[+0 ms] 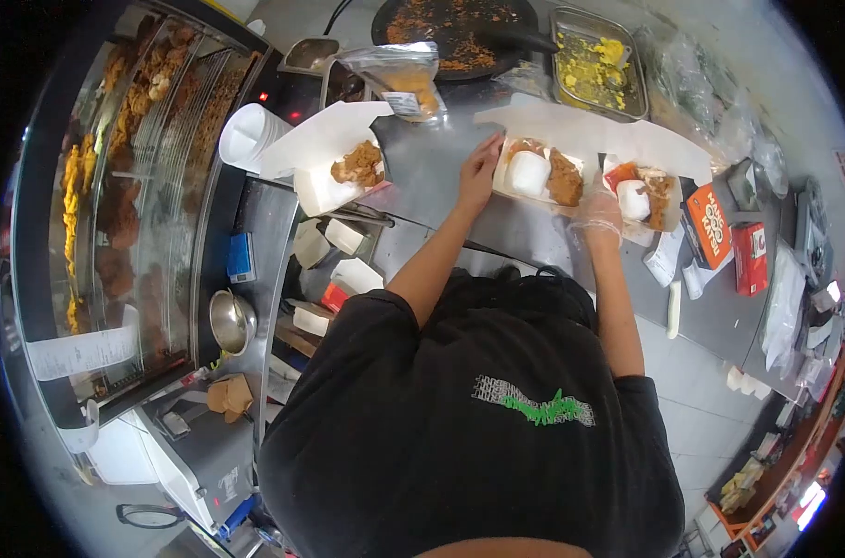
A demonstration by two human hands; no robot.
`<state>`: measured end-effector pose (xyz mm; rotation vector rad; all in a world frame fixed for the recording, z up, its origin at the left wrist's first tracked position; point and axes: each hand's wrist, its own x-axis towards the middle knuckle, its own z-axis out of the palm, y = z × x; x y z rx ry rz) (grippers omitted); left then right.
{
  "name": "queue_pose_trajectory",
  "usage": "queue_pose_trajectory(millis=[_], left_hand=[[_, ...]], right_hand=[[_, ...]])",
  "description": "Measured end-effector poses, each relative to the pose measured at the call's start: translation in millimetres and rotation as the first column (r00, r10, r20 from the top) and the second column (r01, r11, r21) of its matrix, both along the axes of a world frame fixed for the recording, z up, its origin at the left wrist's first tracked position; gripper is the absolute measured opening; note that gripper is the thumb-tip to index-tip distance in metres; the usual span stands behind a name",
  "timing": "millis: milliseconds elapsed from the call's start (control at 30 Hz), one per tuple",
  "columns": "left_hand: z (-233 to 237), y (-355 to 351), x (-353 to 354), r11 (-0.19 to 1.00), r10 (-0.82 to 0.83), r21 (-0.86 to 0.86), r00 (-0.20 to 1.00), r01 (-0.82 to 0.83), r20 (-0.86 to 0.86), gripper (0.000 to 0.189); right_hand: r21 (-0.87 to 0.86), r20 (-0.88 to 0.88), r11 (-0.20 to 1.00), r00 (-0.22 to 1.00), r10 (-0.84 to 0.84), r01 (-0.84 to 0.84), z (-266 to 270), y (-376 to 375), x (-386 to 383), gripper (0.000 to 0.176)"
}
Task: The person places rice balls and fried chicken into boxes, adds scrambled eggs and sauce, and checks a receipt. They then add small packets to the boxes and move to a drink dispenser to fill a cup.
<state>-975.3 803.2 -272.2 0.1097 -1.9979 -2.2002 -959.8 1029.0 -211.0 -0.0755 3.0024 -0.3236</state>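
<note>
My left hand (481,169) is bare and closed at the left edge of an open white takeaway box (525,196), its fingers against the cardboard. That box holds a mound of white rice (530,174) and a brown fried piece (565,178). My right hand (599,214), in a clear plastic glove, reaches between this box and a second open takeaway box (675,216); its fingertips are hard to make out. Inside the second box are another rice mound (633,199), brown fried pieces (660,193) and something red.
Farther left stands another open box (322,193) with fried food, beside stacked white cups (250,138). A dark pan (422,23) and a metal tray (638,98) of yellow food are at the back. A knife (673,310) lies right, near an orange carton (708,225). A glass food display (167,121) is left.
</note>
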Motion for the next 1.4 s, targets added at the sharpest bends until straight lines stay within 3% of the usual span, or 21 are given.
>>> queue_pose_trajectory(millis=[100,167,233,300,367,400,433,467,500,567,600,667,767,867,933,1000,1033,1100,1167,1267,1400], left_hand=[[-14.6,-2.7,0.7,0.994,0.035,-0.097,0.996,-0.043,-0.077,0.032],[-13.8,-8.2,2.6,0.995,-0.002,-0.097,1.000,0.002,0.001,0.034],[-0.1,-22.4,3.8,0.988,0.015,-0.152,0.999,-0.008,0.041,0.033],[36.0,-68.2,34.5,0.963,0.102,-0.257,0.993,-0.085,0.051,0.029],[38.3,-142.9,67.1,0.746,0.172,-0.579,0.935,-0.329,-0.309,0.021],[2.6,-186.1,82.0,0.859,0.278,-0.326,0.895,-0.394,-0.348,0.023],[20.2,-215.2,106.4,0.453,0.389,-0.629,0.775,-0.632,-0.498,0.030],[14.4,-246.6,124.1,0.237,0.512,-0.738,0.727,-0.632,-0.457,0.044],[5.8,-269.7,135.1,0.182,0.650,-0.782,0.669,-0.597,-0.360,0.053],[-3.5,-304.0,139.1,0.739,0.669,-0.332,0.698,-0.586,0.257,0.058],[-15.5,-319.2,134.0,0.834,0.534,-0.113,0.741,-0.539,0.406,0.054],[-24.1,-323.2,120.0,0.939,0.343,-0.178,0.818,-0.294,0.461,0.049],[-29.1,-318.9,108.0,0.930,0.339,-0.281,0.846,-0.236,0.413,0.042],[-89.2,-321.0,110.7,0.846,0.436,-0.477,0.826,-0.241,0.357,0.040],[-33.4,-262.7,108.1,0.734,0.415,-0.659,0.876,-0.164,0.244,0.033],[-73.0,-252.3,96.4,0.314,0.167,-0.949,0.982,0.035,0.091,0.029],[-45.1,-220.7,81.5,0.334,0.187,-0.923,0.947,0.189,0.262,0.032],[-34.3,-173.1,58.6,0.732,0.334,-0.678,0.904,-0.070,0.266,0.038],[6.2,-140.9,45.2,0.787,0.300,-0.606,0.930,-0.116,0.211,0.044],[-1.5,-150.8,32.0,0.681,0.251,-0.731,0.950,-0.038,0.185,0.048],[-28.5,-167.6,44.8,0.807,0.331,-0.568,0.921,-0.163,0.206,0.053]], right_hand=[[0.098,-0.018,0.990,0.994,0.103,-0.101,6.9,-4.8,-3.7,0.053],[0.107,-0.016,0.991,0.997,0.078,-0.075,12.3,-11.3,1.5,0.053],[0.013,-0.007,0.994,0.994,-0.105,0.105,27.6,-18.7,5.5,0.051],[-0.034,-0.143,0.991,0.980,-0.136,0.132,11.3,-15.2,5.6,0.047],[-0.106,-0.246,0.992,0.965,-0.087,0.063,16.2,-18.8,8.6,0.037],[-0.153,-0.289,0.988,0.957,-0.028,-0.017,33.8,-34.1,12.7,0.029],[-0.196,-0.332,0.976,0.943,0.025,-0.095,42.6,-45.9,17.9,0.024],[-0.164,-0.336,0.964,0.931,0.143,-0.207,38.5,-49.6,19.9,0.023],[-0.132,-0.336,0.940,0.906,0.256,-0.315,31.3,-52.0,20.0,0.022],[-0.009,-0.223,0.933,0.910,0.348,-0.359,8.0,-56.4,17.2,0.020],[0.050,-0.157,0.924,0.911,0.381,-0.378,-0.6,-54.2,17.1,0.020],[0.032,-0.258,0.932,0.898,0.356,-0.360,-7.5,-52.1,19.2,0.014],[0.013,-0.313,0.943,0.894,0.320,-0.333,-7.1,-46.2,29.3,0.012],[0.042,-0.262,0.950,0.914,0.310,-0.310,-4.8,-37.3,21.8,0.016],[-0.014,-0.188,0.958,0.942,0.278,-0.286,-12.4,-32.8,26.5,0.023],[-0.024,-0.220,0.960,0.938,0.268,-0.279,-19.1,-29.2,27.7,0.022],[-0.012,-0.209,0.961,0.941,0.267,-0.276,-19.7,-28.5,27.5,0.022],[-0.020,-0.230,0.962,0.937,0.262,-0.274,-20.2,-26.0,26.4,0.021],[-0.070,-0.290,0.955,0.922,0.256,-0.287,-21.9,-25.6,25.7,0.020],[-0.083,-0.326,0.950,0.909,0.259,-0.301,-31.7,-23.2,26.8,0.019],[-0.217,-0.540,0.889,0.808,0.234,-0.403,-6.3,-23.2,33.2,0.019]])
